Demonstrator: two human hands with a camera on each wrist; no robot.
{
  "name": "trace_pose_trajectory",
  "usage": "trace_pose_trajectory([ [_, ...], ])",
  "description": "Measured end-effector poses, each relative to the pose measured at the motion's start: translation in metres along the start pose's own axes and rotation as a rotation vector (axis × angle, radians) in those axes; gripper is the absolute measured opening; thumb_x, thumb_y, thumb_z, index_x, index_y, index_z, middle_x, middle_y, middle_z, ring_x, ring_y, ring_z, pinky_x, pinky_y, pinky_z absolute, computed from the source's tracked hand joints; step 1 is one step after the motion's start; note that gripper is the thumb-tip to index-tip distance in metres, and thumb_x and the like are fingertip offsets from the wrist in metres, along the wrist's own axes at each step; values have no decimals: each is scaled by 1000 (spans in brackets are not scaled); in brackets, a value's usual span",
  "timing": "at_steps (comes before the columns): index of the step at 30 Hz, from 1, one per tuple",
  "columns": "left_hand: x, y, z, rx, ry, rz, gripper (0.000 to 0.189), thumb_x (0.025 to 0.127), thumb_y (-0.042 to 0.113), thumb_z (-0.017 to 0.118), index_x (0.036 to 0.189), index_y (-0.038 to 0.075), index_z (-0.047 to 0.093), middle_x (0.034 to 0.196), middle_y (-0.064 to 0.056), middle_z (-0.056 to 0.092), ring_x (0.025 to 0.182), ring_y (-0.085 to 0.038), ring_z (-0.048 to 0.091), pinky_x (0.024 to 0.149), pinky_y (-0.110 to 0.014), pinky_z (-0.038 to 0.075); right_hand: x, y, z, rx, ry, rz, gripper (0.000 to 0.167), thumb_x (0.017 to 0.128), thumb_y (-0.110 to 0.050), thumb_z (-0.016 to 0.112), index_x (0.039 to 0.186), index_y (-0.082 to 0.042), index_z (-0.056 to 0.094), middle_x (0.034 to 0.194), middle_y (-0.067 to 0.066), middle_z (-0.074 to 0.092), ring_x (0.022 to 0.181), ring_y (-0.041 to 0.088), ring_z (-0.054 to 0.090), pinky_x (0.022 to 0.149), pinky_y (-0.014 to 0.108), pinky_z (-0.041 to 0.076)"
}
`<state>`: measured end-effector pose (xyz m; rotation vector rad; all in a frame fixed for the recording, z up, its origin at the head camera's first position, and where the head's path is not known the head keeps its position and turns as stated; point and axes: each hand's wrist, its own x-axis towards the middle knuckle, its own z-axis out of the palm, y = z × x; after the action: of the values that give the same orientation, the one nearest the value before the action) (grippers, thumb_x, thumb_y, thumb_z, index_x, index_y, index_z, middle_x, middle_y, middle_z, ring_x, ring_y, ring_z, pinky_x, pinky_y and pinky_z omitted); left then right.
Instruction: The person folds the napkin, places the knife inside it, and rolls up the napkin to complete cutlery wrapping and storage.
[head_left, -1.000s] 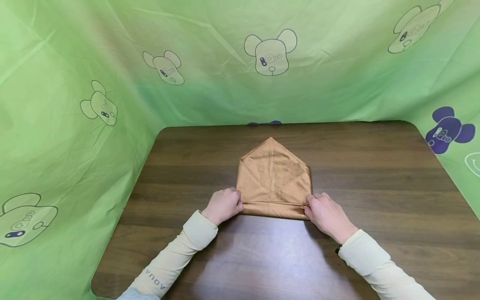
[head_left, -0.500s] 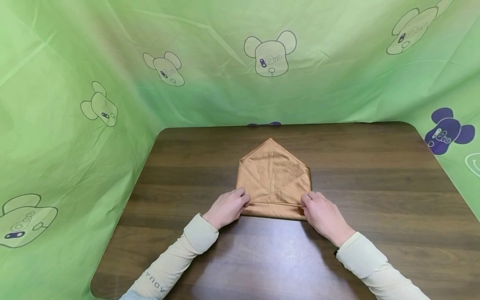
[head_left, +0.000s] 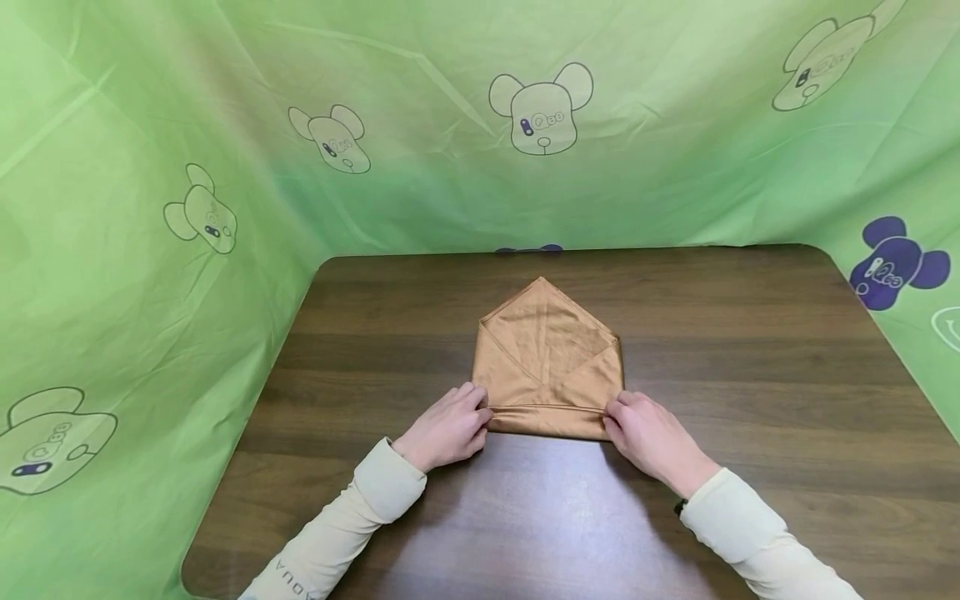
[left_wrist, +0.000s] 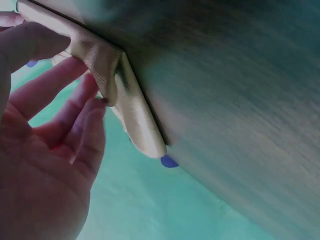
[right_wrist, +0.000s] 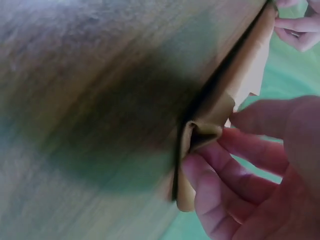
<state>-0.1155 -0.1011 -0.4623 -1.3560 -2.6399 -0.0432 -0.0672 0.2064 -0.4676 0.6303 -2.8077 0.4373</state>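
A folded copper-brown satin cloth napkin (head_left: 551, 350) lies on the table, its pointed end away from me and a folded band along its near edge. At the band's left end my left hand (head_left: 447, 423) pinches the fabric between thumb and fingers. My right hand (head_left: 656, 437) pinches the opposite end of the same band. Up close in the left wrist view, the left thumb and fingertips meet at a lifted fold of the napkin (left_wrist: 97, 62). The right wrist view shows the right fingers around an open, looped end of the fold (right_wrist: 205, 132).
The dark wood-grain table (head_left: 360, 333) extends around the napkin on all sides. Green fabric printed with bear-like heads (head_left: 450, 200) hangs along the table's back and sides.
The left hand slid slightly inward along the band, then back out to its left end. The right hand shifted slightly inward, then back. The napkin stays in place.
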Motion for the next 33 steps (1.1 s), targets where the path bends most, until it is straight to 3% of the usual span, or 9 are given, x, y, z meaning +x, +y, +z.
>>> trace_pose_trajectory([
  [5, -2, 0, 0, -3, -24, -9, 3, 80, 18, 68, 82, 15, 69, 91, 3, 55, 89, -17, 51, 73, -29, 41, -3, -1, -5, 4, -46, 0, 12, 81, -16, 73, 81, -11, 62, 74, -1, 54, 71, 21, 57, 62, 39, 49],
  [13, -4, -1, 3, 26, -41, -17, 10, 80, 21, 71, 89, 17, 69, 94, 4, 58, 88, -16, 55, 72, -29, 43, -10, 1, -10, -16, -119, -27, 34, 75, -18, 81, 103, -12, 62, 90, 2, 57, 80, 23, 59, 60, 38, 50],
  [25, -7, -5, 5, -31, -36, -18, 20, 80, 23, 75, 99, 18, 71, 100, 5, 61, 90, -15, 57, 76, -30, 48, -13, 6, -7, -50, -137, -40, 28, 77, -18, 79, 103, -15, 66, 94, 1, 54, 81, 20, 56, 55, 34, 47],
  [33, -8, -6, 6, -21, 18, -5, 19, 80, 19, 76, 97, 15, 70, 97, 3, 61, 86, -16, 60, 76, -30, 50, -14, 8, -4, -68, -71, -92, 25, 76, -17, 79, 99, -16, 68, 95, -1, 54, 78, 16, 47, 54, 29, 43],
])
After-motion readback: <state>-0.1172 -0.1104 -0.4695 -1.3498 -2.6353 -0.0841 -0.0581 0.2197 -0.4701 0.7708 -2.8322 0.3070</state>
